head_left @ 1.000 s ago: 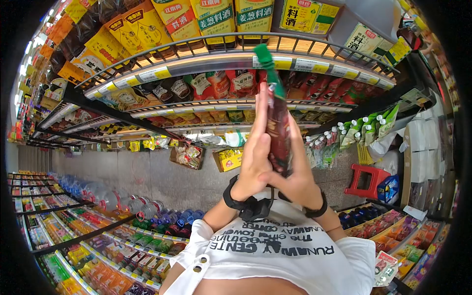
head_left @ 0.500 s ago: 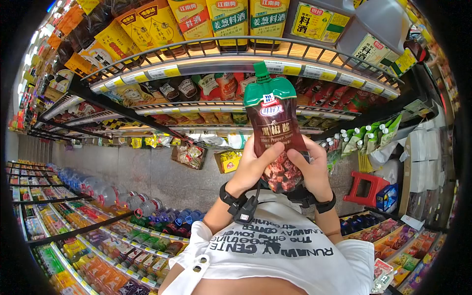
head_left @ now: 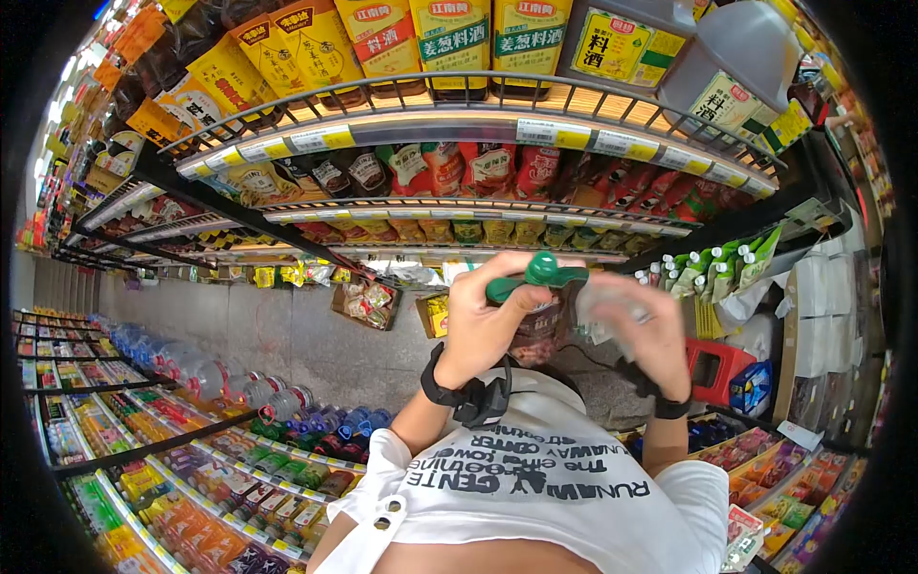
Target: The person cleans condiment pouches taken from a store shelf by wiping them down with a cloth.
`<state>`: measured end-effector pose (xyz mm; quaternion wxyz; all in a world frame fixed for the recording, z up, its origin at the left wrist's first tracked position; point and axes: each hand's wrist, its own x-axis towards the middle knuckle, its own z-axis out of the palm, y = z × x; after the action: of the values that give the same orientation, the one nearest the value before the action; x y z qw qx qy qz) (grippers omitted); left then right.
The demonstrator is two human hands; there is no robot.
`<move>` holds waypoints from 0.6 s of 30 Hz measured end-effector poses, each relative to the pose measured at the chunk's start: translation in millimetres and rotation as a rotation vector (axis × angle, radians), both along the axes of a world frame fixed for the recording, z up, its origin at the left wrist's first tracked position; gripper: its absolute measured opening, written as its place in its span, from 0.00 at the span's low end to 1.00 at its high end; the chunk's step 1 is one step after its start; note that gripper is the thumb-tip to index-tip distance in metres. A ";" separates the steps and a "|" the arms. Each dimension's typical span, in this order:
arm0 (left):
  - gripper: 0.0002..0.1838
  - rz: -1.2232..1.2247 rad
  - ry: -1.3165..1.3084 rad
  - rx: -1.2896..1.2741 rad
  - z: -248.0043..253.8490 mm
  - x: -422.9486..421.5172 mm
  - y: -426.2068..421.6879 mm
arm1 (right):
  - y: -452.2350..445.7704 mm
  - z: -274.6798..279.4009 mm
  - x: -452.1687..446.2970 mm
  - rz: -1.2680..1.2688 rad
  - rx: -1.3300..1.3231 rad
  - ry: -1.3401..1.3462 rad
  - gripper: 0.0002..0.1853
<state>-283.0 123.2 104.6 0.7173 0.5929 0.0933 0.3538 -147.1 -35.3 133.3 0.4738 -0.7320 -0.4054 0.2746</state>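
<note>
The left hand (head_left: 481,320) was closed on the upper left edge of a spouted sauce pouch (head_left: 537,335), its thumb lying across the green top. The right hand (head_left: 643,325), blurred, was loosely open with curved fingers just beside the pouch's right edge; whether its fingertips touched could not be told. The pouch hung before the shirt (head_left: 535,459), tilted so that its green cap (head_left: 542,268) faced the camera. As far as could be judged, it was off any shelf and firmly in one hand, the cap on; it had not been set down.

Black wrist straps (head_left: 442,383) circled both wrists. Beyond the hands, red sauce pouches (head_left: 490,170) stood along the front edge of a middle shelf. Above them, cooking wine bottles (head_left: 454,43) lined the upper shelf behind a wire rail (head_left: 449,78). Near the rack's right end were green spouted pouches (head_left: 712,270) with white caps, and on the floor to the right a red stool (head_left: 708,368).
</note>
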 end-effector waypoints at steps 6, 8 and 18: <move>0.11 0.083 0.006 0.199 3.7 13.2 -4.8 | 19.3 51.0 -19.2 -0.244 0.488 -0.680 0.20; 0.12 0.175 0.088 0.302 2.0 10.8 -6.1 | 30.7 54.7 -27.0 0.030 0.501 -0.759 0.21; 0.16 0.224 0.242 0.423 1.0 2.3 -7.8 | 51.0 33.6 -29.6 0.088 0.550 -0.798 0.18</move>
<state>-280.7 115.4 105.6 0.5174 0.7535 0.1673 0.3694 -176.7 15.7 166.9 0.4451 -0.6099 -0.6436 -0.1249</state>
